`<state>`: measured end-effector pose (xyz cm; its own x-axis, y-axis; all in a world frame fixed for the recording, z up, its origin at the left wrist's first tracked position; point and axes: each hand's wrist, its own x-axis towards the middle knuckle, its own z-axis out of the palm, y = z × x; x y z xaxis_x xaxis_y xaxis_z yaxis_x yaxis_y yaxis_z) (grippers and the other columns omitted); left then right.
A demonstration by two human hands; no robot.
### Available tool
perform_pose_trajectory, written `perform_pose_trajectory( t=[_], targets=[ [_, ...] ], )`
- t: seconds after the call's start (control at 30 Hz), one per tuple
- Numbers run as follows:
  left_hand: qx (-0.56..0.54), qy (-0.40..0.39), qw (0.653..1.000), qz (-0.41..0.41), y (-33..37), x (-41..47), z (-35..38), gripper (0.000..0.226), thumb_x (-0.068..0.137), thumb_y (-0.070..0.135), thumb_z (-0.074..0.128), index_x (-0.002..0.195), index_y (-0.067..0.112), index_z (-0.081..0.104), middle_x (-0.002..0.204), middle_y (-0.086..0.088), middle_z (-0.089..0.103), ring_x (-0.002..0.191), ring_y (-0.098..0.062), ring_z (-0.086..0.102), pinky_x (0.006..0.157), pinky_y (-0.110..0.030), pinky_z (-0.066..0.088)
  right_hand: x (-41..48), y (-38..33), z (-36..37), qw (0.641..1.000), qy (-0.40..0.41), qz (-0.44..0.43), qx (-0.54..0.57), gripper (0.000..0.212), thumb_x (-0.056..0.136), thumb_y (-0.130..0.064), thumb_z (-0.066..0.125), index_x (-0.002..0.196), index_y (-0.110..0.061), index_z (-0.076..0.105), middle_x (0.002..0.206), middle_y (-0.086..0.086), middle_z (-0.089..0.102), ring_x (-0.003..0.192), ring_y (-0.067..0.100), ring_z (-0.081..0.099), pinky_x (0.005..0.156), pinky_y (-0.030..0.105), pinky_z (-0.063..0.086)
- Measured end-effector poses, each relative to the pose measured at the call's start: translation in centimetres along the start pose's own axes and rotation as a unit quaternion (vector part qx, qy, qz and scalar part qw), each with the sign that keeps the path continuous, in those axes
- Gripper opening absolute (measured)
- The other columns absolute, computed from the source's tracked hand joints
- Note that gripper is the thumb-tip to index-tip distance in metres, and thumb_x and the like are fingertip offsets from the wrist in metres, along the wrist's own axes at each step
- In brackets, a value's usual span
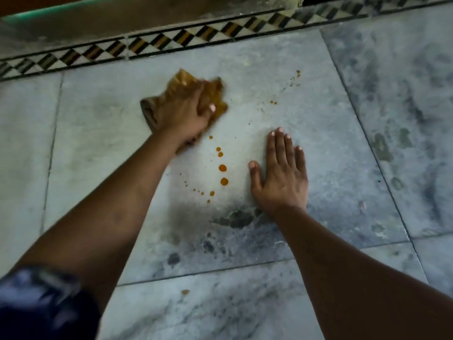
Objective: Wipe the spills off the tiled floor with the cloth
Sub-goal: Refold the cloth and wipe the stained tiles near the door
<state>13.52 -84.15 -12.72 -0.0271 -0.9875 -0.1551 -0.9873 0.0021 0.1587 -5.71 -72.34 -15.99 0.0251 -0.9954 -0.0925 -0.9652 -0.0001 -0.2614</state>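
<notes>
Dark blue sleeve [36, 305], pale blurred markings

- diamond-pattern border strip [171, 42], black, orange and white, runs along the far edge of the floor [331, 123]
- right behind it there's a dull brownish ledge [147, 18], pretty blurry
- thin green-lit edge [49, 10] in the top left corner, above that ledge

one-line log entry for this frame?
left hand: grips cloth | right hand: flat on floor tile | orange drops: unwiped, between hands
</notes>
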Motion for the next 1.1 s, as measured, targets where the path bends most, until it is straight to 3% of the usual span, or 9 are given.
perform_pose_trajectory(
  t=[0.13,0.33,0.53,0.6,0.7,0.77,0.83,1.0,1.1],
  targets=[
    [0.016,0.008,0.994,0.107,-2.4,-5.9,0.9,0.081,0.082,0.068,0.023,0.151,0.026,0.010,0.157,-0.003,0.021,0.144,-0.019,0.019,0.114,-0.038,0.011,-0.1,0.1,0.0,1.000,0.000,0.000,0.007,0.073,0.090,-0.050,0.014,0.149,-0.012,-0.004,0.159,0.006,-0.006,0.146,0.018,-0.007,0.118,0.037,-0.005],
    [-0.025,-0.012,0.999,-0.035,-1.7,2.4,0.6,0.079,0.088,0.067,0.033,0.151,0.027,0.006,0.159,-0.002,0.010,0.145,-0.027,0.013,0.116,-0.052,0.012,0.0,0.1,-0.1,1.000,-0.005,0.001,0.006,0.073,0.090,-0.049,0.014,0.150,-0.011,-0.005,0.158,0.007,-0.006,0.146,0.019,-0.008,0.118,0.039,-0.003],
    [0.061,-0.009,0.978,0.197,-1.9,-9.8,2.7,0.075,0.086,0.072,0.013,0.150,0.034,0.011,0.158,0.005,0.010,0.146,-0.019,0.009,0.113,-0.054,0.013,0.0,0.0,-0.2,1.000,-0.005,0.001,0.012,0.072,0.091,-0.048,0.017,0.149,-0.011,-0.003,0.159,0.007,-0.005,0.146,0.019,-0.006,0.118,0.037,-0.005],
    [0.069,-0.019,0.985,0.157,-4.5,-8.6,2.3,0.072,0.087,0.071,0.013,0.149,0.035,0.011,0.159,0.005,0.006,0.146,-0.021,0.005,0.114,-0.055,0.012,0.0,0.0,-0.1,1.000,-0.004,0.000,0.011,0.072,0.091,-0.048,0.016,0.150,-0.011,-0.003,0.158,0.007,-0.005,0.146,0.019,-0.006,0.118,0.037,-0.006],
    [0.045,-0.015,0.999,-0.025,-4.3,-1.6,1.3,0.067,0.093,0.064,0.020,0.150,0.032,0.006,0.159,0.001,-0.007,0.146,-0.023,-0.008,0.117,-0.050,0.003,0.0,0.1,-0.1,1.000,-0.007,0.002,0.006,0.072,0.091,-0.049,0.014,0.149,-0.011,-0.005,0.158,0.007,-0.008,0.145,0.018,-0.009,0.118,0.036,-0.008],
    [-0.007,-0.023,0.996,-0.084,-2.1,2.0,0.6,0.063,0.096,0.058,0.023,0.151,0.031,0.010,0.160,-0.001,-0.006,0.146,-0.024,-0.007,0.117,-0.050,0.004,0.0,0.1,0.0,1.000,-0.009,0.001,0.004,0.072,0.091,-0.049,0.013,0.149,-0.011,-0.006,0.158,0.007,-0.009,0.145,0.018,-0.009,0.118,0.037,-0.008],
    [-0.018,-0.029,0.998,-0.051,0.5,1.7,0.7,0.058,0.097,0.054,0.024,0.150,0.029,0.017,0.160,-0.002,0.000,0.146,-0.024,0.000,0.118,-0.046,0.005,0.1,0.1,0.1,1.000,-0.001,-0.001,0.005,0.072,0.092,-0.049,0.015,0.150,-0.011,-0.004,0.158,0.007,-0.007,0.145,0.018,-0.008,0.118,0.037,-0.007],
    [0.040,-0.004,0.984,0.171,-0.7,-11.2,2.8,0.061,0.091,0.059,0.022,0.147,0.037,0.019,0.159,0.003,0.011,0.146,-0.018,0.009,0.114,-0.048,0.014,0.0,0.1,0.0,1.000,0.005,-0.002,0.013,0.073,0.091,-0.048,0.019,0.150,-0.010,0.001,0.159,0.008,-0.001,0.146,0.020,-0.002,0.118,0.037,-0.004],
    [0.053,-0.009,0.993,0.102,-5.1,-9.5,2.3,0.071,0.086,0.065,0.021,0.146,0.029,0.030,0.158,-0.003,0.016,0.145,-0.024,0.013,0.115,-0.050,0.016,0.1,0.2,0.1,1.000,-0.001,-0.003,0.003,0.072,0.091,-0.049,0.015,0.150,-0.010,-0.003,0.159,0.008,-0.005,0.146,0.019,-0.006,0.118,0.037,-0.005]
  ],
)
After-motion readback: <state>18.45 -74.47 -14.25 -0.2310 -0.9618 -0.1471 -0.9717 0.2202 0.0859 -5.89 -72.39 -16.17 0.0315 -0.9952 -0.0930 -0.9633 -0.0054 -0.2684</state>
